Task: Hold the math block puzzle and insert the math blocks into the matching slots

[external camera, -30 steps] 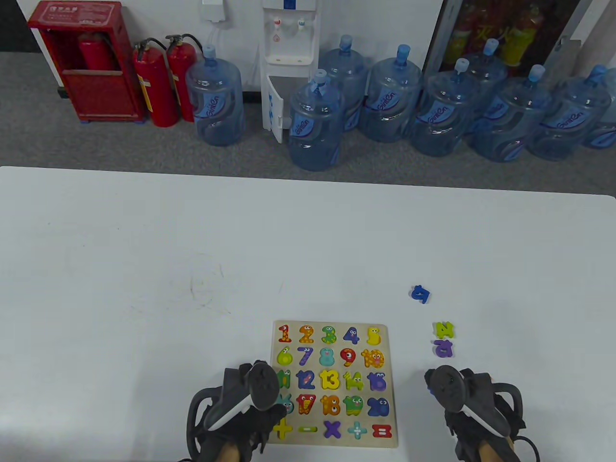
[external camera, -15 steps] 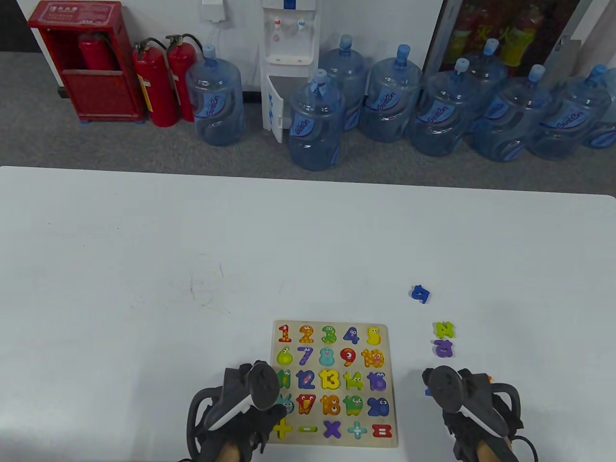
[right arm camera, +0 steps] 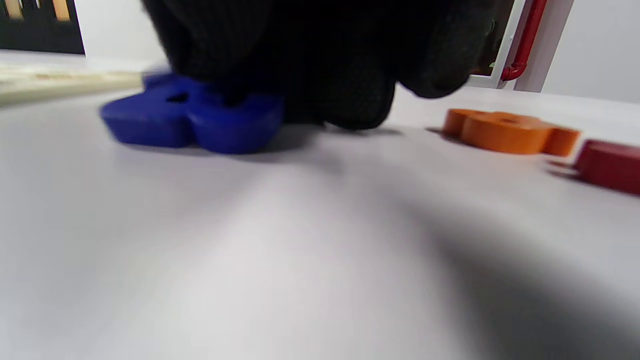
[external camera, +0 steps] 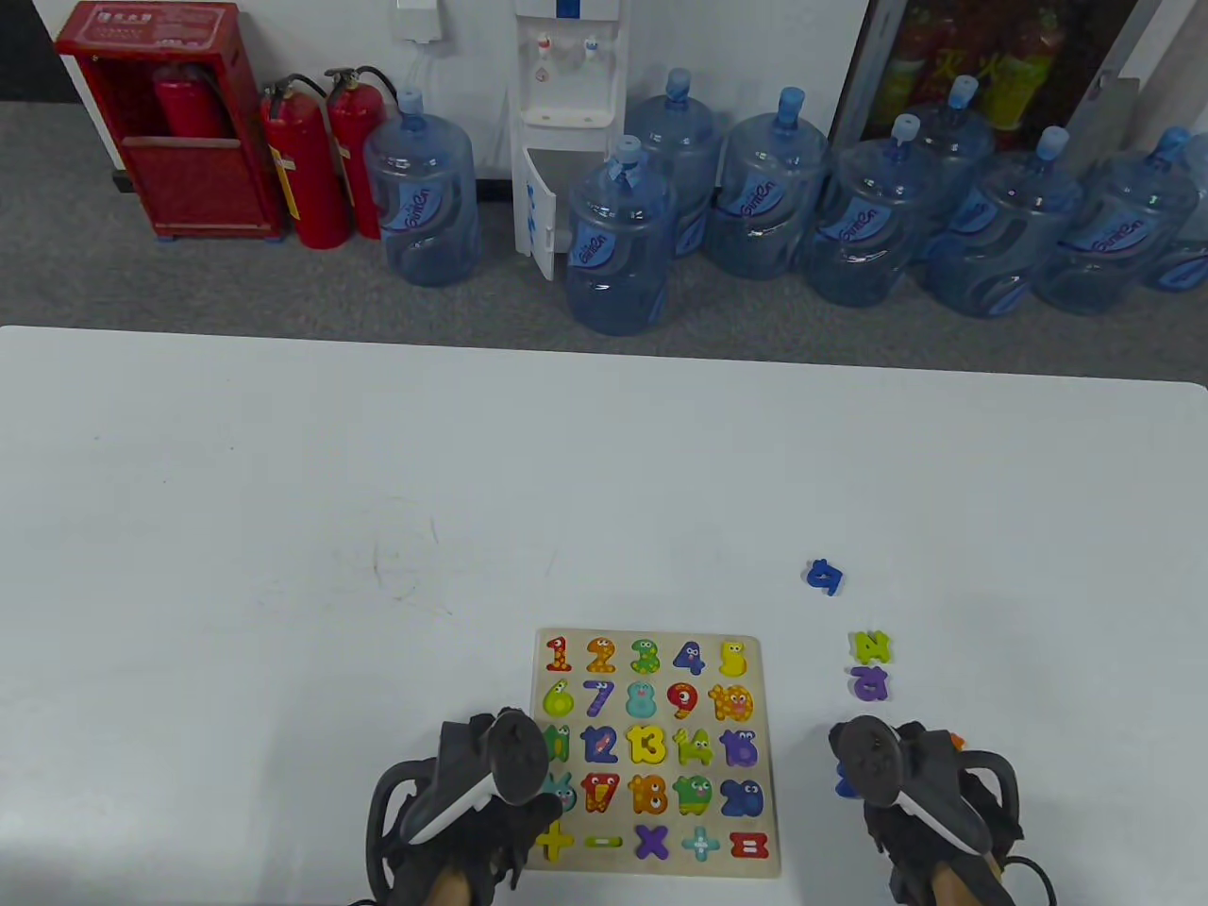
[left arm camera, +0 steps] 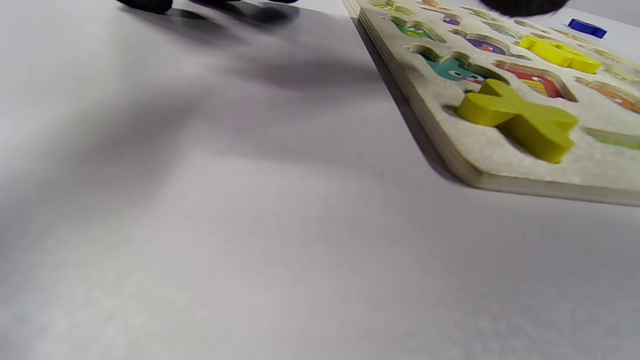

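The wooden puzzle board [external camera: 769, 755] lies near the table's front edge, with most number and sign slots filled. My left hand [external camera: 472, 802] rests on its left edge. In the left wrist view a yellow plus block [left arm camera: 520, 117] sits tilted in its slot on the board [left arm camera: 500, 170]. My right hand [external camera: 915, 802] is to the right of the board. Its fingers [right arm camera: 310, 60] grip a dark blue block [right arm camera: 195, 120] that touches the table, and the block shows beside the hand in the table view [external camera: 843, 779].
Loose blocks lie right of the board: a blue one [external camera: 826, 576], a green one [external camera: 870, 646] and a purple one [external camera: 869, 682]. An orange block [right arm camera: 505, 131] and a red block [right arm camera: 610, 165] lie close to my right hand. Bare white table lies beyond the board.
My right hand has shifted slightly, and more of the dark blue block shows at its left side. The left hand and the board have not moved.
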A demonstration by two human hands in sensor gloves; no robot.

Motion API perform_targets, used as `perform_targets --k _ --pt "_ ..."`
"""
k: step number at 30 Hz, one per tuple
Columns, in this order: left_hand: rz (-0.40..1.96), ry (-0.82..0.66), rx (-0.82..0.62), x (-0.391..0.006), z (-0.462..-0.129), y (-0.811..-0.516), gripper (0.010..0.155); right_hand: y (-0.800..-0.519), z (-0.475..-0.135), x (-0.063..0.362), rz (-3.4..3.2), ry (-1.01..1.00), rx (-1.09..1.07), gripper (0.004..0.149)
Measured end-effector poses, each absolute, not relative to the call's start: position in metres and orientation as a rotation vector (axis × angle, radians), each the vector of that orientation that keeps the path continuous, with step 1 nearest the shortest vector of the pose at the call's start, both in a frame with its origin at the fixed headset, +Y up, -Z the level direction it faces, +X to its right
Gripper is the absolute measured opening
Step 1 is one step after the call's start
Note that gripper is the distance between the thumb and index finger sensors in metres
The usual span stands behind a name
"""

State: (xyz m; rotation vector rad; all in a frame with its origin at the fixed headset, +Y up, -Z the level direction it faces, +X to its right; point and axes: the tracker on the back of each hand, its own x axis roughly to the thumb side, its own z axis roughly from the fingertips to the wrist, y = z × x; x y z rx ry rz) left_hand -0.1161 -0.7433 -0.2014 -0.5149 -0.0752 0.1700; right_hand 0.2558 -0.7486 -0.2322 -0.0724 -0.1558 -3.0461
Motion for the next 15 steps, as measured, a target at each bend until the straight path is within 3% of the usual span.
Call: perform_targets --k 11,15 --pt "0.172 -0.076 -0.515 -0.1162 -0.2015 -0.7436 0.086 -0.7417 -0.2286 0.2535 -3.054 -0.124 -0.122 0.052" --pt "0.171 -0.076 -0.515 -0.1162 -0.2015 -0.7437 0.086 -0.7435 -0.2265 0.2477 -3.010 -0.300 -0.232 0.067"
